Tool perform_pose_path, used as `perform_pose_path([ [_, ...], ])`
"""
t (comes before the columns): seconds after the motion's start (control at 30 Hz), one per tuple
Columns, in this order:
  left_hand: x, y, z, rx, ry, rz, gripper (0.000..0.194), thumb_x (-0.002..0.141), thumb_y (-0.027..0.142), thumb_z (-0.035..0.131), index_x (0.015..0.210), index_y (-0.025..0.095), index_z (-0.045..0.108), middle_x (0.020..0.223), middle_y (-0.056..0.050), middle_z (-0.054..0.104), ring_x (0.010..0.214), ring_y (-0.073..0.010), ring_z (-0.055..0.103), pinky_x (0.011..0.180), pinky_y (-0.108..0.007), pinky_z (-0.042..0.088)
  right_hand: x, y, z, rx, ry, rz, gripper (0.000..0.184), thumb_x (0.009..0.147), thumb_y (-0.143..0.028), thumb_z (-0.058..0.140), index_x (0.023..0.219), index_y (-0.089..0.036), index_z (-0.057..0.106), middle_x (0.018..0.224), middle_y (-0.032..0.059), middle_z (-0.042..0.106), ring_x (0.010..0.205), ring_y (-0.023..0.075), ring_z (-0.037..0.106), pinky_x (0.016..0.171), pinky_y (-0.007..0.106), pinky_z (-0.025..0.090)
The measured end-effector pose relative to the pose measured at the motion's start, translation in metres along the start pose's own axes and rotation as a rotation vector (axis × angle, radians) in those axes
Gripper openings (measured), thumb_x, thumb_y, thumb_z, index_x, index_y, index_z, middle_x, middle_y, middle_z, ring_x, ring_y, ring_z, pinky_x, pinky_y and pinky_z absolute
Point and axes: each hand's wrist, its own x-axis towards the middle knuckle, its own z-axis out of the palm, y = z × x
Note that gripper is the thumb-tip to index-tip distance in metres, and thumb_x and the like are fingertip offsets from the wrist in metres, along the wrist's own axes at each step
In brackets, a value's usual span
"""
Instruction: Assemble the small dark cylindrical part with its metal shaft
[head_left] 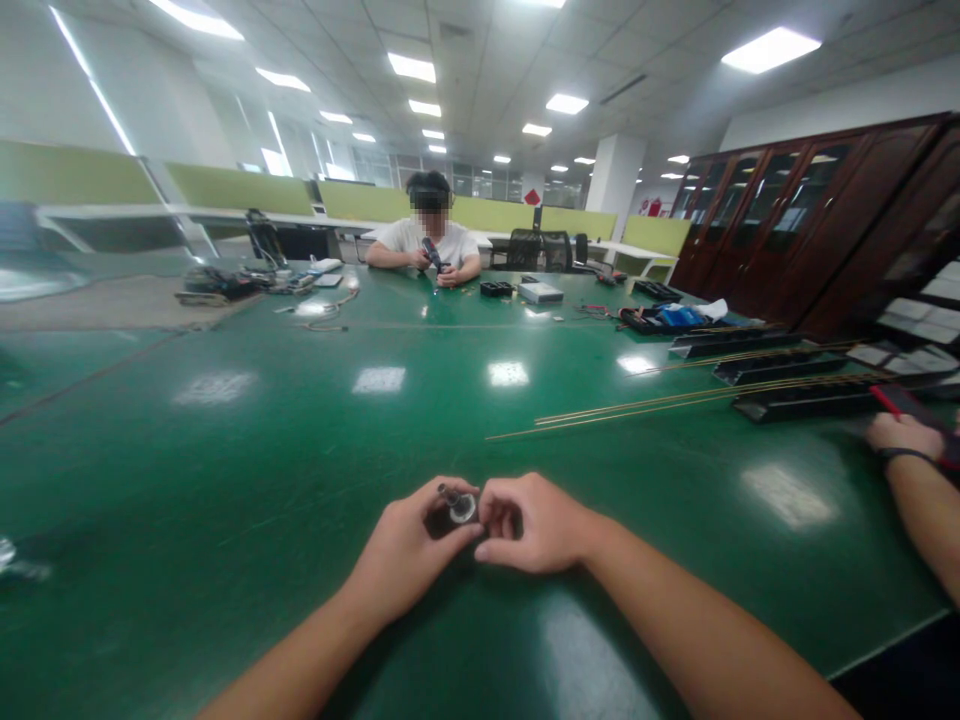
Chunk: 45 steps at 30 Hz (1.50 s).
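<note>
My left hand [409, 540] is closed round a small metallic part [463, 508] with a round, shiny ring-like face and a short tube sticking up at its upper left. The part's exact kind is too small and blurred to tell. Close against its right side is my right hand [532, 525], with fingers curled and thumb bent in under them. Whether those fingertips pinch a piece of their own or only steady the part is hidden. Both hands are just above the green table [300, 560], near its front edge.
Thin brass-coloured rods [637, 405] lie across black channels [810, 398] at the right. Another person's hand [907, 437] rests beside them. Across the table a person [450, 240] handles a dark tool. Cables [326, 315] and a clear object [19, 562] lie left.
</note>
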Motion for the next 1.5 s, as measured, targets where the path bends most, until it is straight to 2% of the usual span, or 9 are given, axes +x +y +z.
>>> perform_pose_path([
  [0.33, -0.011, 0.004, -0.004, 0.020, 0.038, -0.009, 0.027, 0.080, 0.031, 0.071, 0.106, 0.027, 0.066, 0.103, 0.002, 0.070, 0.094, -0.0177, 0.066, 0.088, -0.029, 0.050, 0.001, 0.003, 0.006, 0.087, 0.006, 0.019, 0.024, 0.077, -0.032, 0.074, 0.092, -0.018, 0.062, 0.072, -0.0006, 0.063, 0.061, 0.0118, 0.060, 0.061, 0.021, 0.050],
  [0.57, -0.007, -0.001, -0.008, 0.100, 0.148, 0.141, 0.022, 0.082, 0.028, 0.069, 0.104, 0.026, 0.068, 0.104, 0.000, 0.068, 0.097, -0.0185, 0.063, 0.089, -0.031, 0.049, 0.000, 0.004, 0.008, -0.096, 0.102, -0.003, 0.027, 0.076, -0.039, 0.076, 0.090, -0.019, 0.064, 0.070, -0.0017, 0.064, 0.059, 0.0122, 0.061, 0.057, 0.021, 0.046],
  [0.7, -0.005, 0.003, -0.010, 0.143, 0.154, 0.207, 0.023, 0.083, 0.026, 0.070, 0.106, 0.028, 0.068, 0.104, 0.000, 0.067, 0.098, -0.0172, 0.062, 0.088, -0.029, 0.048, 0.000, 0.003, 0.006, -0.228, 0.187, -0.021, 0.027, 0.074, -0.041, 0.077, 0.084, -0.020, 0.064, 0.070, -0.0015, 0.065, 0.059, 0.0130, 0.060, 0.057, 0.023, 0.045],
  [0.8, -0.006, 0.004, -0.010, 0.169, 0.141, 0.243, 0.023, 0.084, 0.026, 0.069, 0.107, 0.030, 0.068, 0.104, 0.002, 0.066, 0.098, -0.0159, 0.062, 0.086, -0.027, 0.049, -0.001, 0.000, 0.003, -0.238, 0.243, -0.032, 0.026, 0.076, -0.035, 0.075, 0.096, -0.021, 0.065, 0.077, -0.0006, 0.068, 0.065, 0.0142, 0.063, 0.062, 0.024, 0.047],
  [0.87, -0.006, 0.003, -0.009, 0.171, 0.142, 0.241, 0.028, 0.084, 0.025, 0.069, 0.111, 0.031, 0.067, 0.104, 0.002, 0.067, 0.096, -0.0155, 0.062, 0.085, -0.027, 0.049, -0.001, 0.000, 0.001, -0.224, 0.272, -0.040, 0.031, 0.077, -0.029, 0.074, 0.105, -0.022, 0.065, 0.082, 0.0001, 0.070, 0.068, 0.0149, 0.065, 0.067, 0.025, 0.049],
  [0.97, -0.007, 0.000, -0.008, 0.167, 0.174, 0.192, 0.037, 0.079, 0.024, 0.075, 0.115, 0.030, 0.064, 0.104, 0.002, 0.068, 0.093, -0.0160, 0.064, 0.085, -0.027, 0.049, -0.002, 0.003, -0.002, -0.223, 0.289, -0.048, 0.035, 0.076, -0.026, 0.073, 0.109, -0.021, 0.065, 0.088, 0.0013, 0.072, 0.070, 0.0156, 0.066, 0.070, 0.027, 0.050],
  [1.13, -0.006, 0.000, -0.006, 0.148, 0.142, 0.184, 0.020, 0.081, 0.025, 0.073, 0.100, 0.027, 0.067, 0.096, 0.003, 0.069, 0.087, -0.0150, 0.065, 0.080, -0.026, 0.049, -0.001, 0.006, -0.002, -0.210, 0.278, -0.066, 0.035, 0.075, -0.025, 0.074, 0.109, -0.022, 0.065, 0.094, 0.0024, 0.072, 0.076, 0.0168, 0.066, 0.072, 0.027, 0.051],
  [1.27, -0.004, 0.001, -0.005, 0.129, 0.112, 0.189, 0.020, 0.082, 0.025, 0.072, 0.102, 0.028, 0.066, 0.098, 0.004, 0.069, 0.089, -0.0139, 0.064, 0.080, -0.024, 0.049, 0.001, 0.006, 0.000, -0.205, 0.258, -0.109, 0.033, 0.075, -0.021, 0.072, 0.107, -0.022, 0.066, 0.096, 0.0017, 0.072, 0.082, 0.0172, 0.067, 0.076, 0.027, 0.050],
  [1.5, -0.001, -0.002, -0.005, 0.124, 0.113, 0.194, 0.021, 0.083, 0.028, 0.073, 0.103, 0.030, 0.067, 0.099, 0.005, 0.069, 0.091, -0.0132, 0.064, 0.081, -0.023, 0.049, 0.001, 0.004, 0.001, -0.201, 0.260, -0.112, 0.028, 0.078, -0.020, 0.069, 0.106, -0.021, 0.069, 0.094, 0.0015, 0.074, 0.080, 0.0165, 0.068, 0.077, 0.026, 0.051],
])
